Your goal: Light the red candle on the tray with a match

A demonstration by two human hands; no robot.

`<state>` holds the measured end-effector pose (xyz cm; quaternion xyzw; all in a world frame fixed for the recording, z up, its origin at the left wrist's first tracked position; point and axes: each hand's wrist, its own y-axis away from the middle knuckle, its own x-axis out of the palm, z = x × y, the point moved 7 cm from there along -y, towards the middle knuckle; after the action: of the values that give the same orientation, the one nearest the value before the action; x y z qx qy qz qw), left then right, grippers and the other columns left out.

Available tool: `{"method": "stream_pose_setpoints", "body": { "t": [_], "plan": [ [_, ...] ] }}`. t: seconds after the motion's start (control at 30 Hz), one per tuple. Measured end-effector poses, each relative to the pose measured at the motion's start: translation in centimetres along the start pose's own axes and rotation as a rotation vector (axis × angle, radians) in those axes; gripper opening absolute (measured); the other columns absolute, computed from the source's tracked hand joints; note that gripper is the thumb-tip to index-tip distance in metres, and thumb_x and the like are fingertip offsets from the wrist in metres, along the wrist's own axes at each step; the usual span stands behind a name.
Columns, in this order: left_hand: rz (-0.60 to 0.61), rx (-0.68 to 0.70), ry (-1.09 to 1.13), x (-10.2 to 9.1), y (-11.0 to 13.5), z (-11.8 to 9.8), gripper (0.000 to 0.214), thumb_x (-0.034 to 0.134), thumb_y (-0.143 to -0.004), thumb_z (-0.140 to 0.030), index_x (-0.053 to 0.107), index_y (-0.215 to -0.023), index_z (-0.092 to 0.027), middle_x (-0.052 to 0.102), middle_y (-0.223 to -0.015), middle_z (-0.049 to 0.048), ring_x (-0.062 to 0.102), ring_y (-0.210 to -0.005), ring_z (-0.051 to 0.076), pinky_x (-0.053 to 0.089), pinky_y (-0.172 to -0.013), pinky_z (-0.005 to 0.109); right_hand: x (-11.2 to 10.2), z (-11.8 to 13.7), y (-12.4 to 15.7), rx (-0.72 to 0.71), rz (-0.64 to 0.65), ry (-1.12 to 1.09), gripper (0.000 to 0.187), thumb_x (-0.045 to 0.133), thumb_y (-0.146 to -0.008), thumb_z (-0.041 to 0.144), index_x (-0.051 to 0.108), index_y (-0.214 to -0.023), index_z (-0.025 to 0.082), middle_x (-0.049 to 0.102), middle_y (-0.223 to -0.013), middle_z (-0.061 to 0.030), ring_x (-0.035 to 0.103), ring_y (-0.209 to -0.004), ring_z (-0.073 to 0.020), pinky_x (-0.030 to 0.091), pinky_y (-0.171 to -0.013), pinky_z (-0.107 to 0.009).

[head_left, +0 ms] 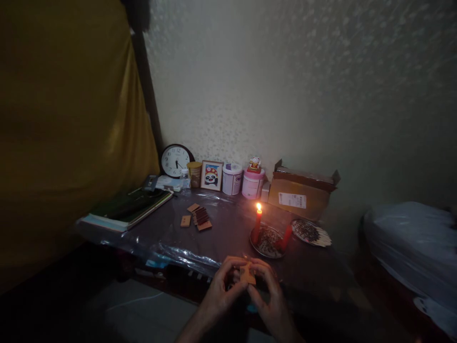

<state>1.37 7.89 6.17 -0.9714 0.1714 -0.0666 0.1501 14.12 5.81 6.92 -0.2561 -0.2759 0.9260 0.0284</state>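
Observation:
My left hand (pixel 224 281) and my right hand (pixel 268 288) meet at the near edge of the table, fingers pinched together on a small flat tan piece (pixel 247 275), which looks like thin wood or card. Just beyond them a lit red candle (pixel 257 220) stands on a round metal plate (pixel 267 243) of small dark bits, with a second unlit red candle (pixel 286 237) leaning there. Several similar tan pieces (pixel 197 216) lie further left on the dark table (pixel 228 233).
A plate of sticks (pixel 311 233) sits right of the candles. Along the wall stand a clock (pixel 174 161), a framed picture (pixel 211 176), tins (pixel 232 179) and a cardboard box (pixel 302 193). Books (pixel 128 209) lie at left, a plastic-wrapped bundle (pixel 410 243) at right. The room is dim.

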Motion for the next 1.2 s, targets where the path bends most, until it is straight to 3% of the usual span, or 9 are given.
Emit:
{"method": "stream_pose_setpoints", "body": {
  "t": [1.2],
  "plan": [
    [0.007,0.039,-0.024,0.12,-0.04,-0.02,0.025,0.061,-0.076,-0.027,0.059,-0.100,-0.020,0.055,-0.105,0.0065,0.054,-0.098,0.023,0.044,-0.082,0.032,-0.22,0.41,-0.03,-0.049,-0.031,0.052,0.019,0.055,-0.079,0.023,0.057,-0.097,0.023,0.060,-0.109,-0.0052,0.057,-0.103,-0.0208,0.049,-0.088,-0.031]
  ]
}}
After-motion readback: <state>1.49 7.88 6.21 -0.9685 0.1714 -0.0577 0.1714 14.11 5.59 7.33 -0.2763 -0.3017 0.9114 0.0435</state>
